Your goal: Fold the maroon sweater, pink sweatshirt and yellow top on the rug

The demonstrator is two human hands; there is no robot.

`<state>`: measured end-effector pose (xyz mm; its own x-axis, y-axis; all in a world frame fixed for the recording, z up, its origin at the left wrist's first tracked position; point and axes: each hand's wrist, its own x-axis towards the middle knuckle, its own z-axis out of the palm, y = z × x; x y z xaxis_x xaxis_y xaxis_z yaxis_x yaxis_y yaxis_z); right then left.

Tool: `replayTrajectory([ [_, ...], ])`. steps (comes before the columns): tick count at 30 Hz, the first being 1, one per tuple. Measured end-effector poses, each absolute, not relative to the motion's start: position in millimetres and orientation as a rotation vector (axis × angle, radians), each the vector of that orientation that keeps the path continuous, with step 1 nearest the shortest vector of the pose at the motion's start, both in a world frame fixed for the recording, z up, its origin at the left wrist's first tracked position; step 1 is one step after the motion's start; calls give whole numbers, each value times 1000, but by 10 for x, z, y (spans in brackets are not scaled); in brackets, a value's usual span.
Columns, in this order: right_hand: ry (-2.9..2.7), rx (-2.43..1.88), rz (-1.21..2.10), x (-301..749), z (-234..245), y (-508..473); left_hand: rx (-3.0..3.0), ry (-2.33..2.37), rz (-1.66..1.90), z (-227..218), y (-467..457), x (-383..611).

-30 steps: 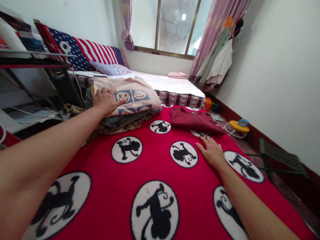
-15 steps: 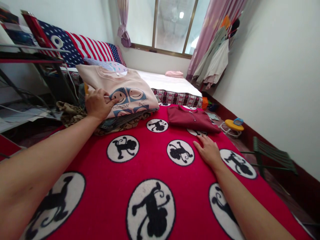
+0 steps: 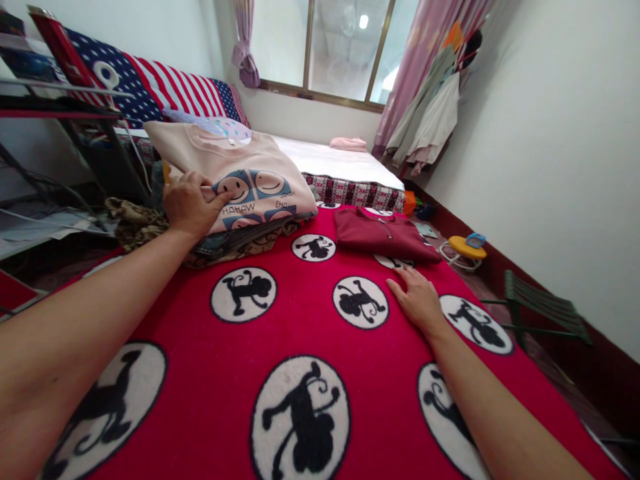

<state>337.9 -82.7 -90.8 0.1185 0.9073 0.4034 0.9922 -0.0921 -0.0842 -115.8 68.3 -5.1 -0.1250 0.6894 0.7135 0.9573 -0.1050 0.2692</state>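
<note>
The left hand lies half-curled on a soft, pale-pink sweatshirt with blue smiley panels, though whether its fingers pinch the cloth is hard to tell. The sweatshirt tops a folded pile of denim and leopard-print cloth on a plush red monkey-print blanket. The right hand rests open and empty on the blanket, fingertips just short of a folded maroon collared shirt.

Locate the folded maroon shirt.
In the head view, the folded maroon shirt lies on the red blanket, just beyond the right hand and right of the pink sweatshirt.
</note>
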Motion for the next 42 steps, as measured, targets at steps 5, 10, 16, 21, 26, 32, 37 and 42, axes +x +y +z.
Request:
replayTrajectory([
  [5,-1867,-2040,-346,3408,-921,-817,-1801,-1846,-1101,-48,689,-1161],
  [10,-1870,-2027,-328,3431,-928,-808,-1798,-1858,-1103,-58,685,-1158],
  [16,-1855,-1998,-299,3447,-943,-807,-1770,-1868,-1050,-71,699,-1161],
  [21,-1813,-1931,-257,3517,-981,-773,-1780,-1923,-1065,-42,672,-1149],
  [26,-1761,-1916,-201,3509,-955,-754,-2014,-2027,-734,194,701,-1173],
  [32,-1603,-1938,-12,3273,-841,-901,-2144,-1858,-572,973,392,-782],
  [37,-1444,-1834,103,3062,-812,-1202,-2196,-1376,-772,1114,-609,-320],
  [42,-1258,-1667,194,2838,-840,-1614,-2764,-1108,-387,132,-1738,-263],
])
